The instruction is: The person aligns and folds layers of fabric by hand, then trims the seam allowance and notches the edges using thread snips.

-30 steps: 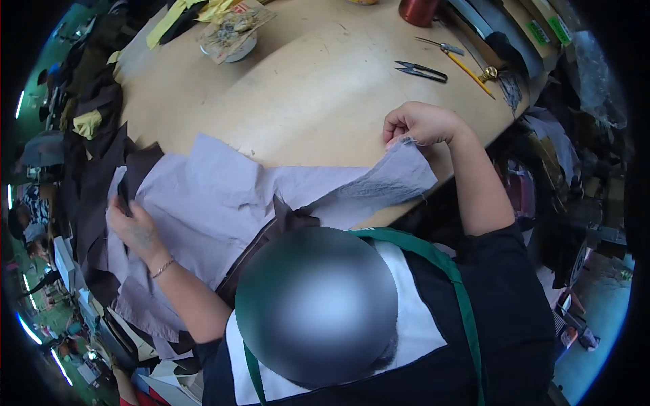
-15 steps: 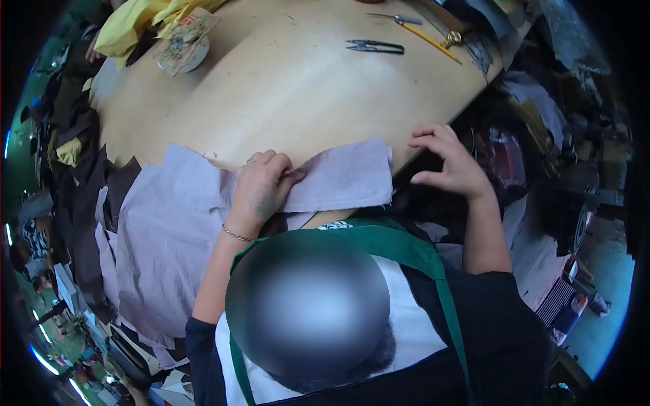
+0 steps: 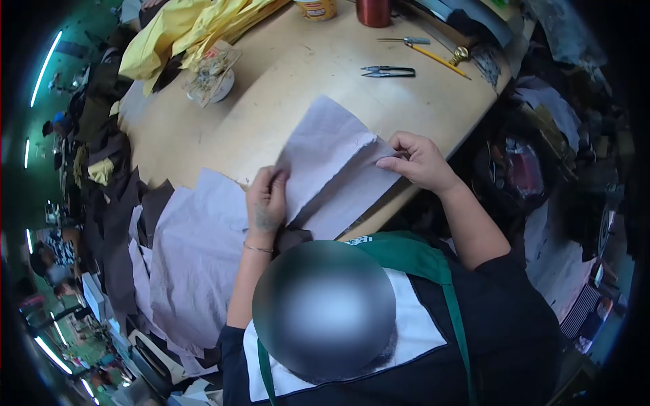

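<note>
A pale mauve piece of fabric [image 3: 321, 145] with a frayed edge is held up over the near side of the table, folded so two layers show. My left hand [image 3: 266, 203] pinches its left side, fingers closed. At its right corner my right hand [image 3: 421, 161] is closed on the cloth between thumb and fingers. A larger spread of the same mauve cloth [image 3: 193, 264] hangs over the table edge left of my left hand. Whether it joins the held piece is hidden behind that hand.
On the wooden table [image 3: 237, 135] lie thread snips [image 3: 388, 71], a yellow pencil [image 3: 440, 61] and a small bowl with scraps [image 3: 220, 84]. Yellow cloth [image 3: 166, 40] is heaped at the far left. A red cylinder [image 3: 374, 12] and a tub [image 3: 316, 8] stand at the back.
My right hand, empty and open before, has closed on the fabric's right corner. The piece has been lifted and turned, its layers parted. The view has shifted, showing more of the table's far side.
</note>
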`<state>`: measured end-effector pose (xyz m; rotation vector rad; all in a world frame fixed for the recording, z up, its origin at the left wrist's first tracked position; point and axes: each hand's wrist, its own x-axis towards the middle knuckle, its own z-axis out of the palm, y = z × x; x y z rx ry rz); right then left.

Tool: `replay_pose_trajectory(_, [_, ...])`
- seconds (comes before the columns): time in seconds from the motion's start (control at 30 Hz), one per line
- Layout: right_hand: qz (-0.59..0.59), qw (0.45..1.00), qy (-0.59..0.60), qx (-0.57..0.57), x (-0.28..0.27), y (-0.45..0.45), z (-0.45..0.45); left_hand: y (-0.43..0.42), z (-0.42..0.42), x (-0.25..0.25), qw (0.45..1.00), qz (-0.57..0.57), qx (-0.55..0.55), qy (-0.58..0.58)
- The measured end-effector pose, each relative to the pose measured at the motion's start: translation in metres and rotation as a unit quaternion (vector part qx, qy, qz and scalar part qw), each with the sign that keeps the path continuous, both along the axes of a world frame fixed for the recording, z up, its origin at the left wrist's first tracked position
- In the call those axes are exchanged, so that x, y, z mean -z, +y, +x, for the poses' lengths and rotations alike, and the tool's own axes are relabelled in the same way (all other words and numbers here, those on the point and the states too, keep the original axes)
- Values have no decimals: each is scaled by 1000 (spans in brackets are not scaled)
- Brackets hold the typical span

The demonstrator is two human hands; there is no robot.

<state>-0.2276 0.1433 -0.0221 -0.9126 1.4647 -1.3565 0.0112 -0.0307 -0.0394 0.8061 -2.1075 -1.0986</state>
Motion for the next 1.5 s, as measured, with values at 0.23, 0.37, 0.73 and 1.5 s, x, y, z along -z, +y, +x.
replay_pose_trajectory(0.23, [54, 992, 32, 109, 15, 1, 11, -23, -15, -1, 967, -177, -27, -184])
replay_pose_trajectory(0.37, [-4, 863, 449, 232, 15, -21, 10, -20, -36, -6, 949, -158, -65, -266])
replay_pose_trajectory(0.73, [-199, 774, 501, -331, 15, -36, 87, -24, 7, -19, 941, -169, -65, -287])
replay_pose_trajectory(1.5, [-201, 823, 498, -186, -11, -82, 105, 54, 44, -6, 980, -136, -74, -124])
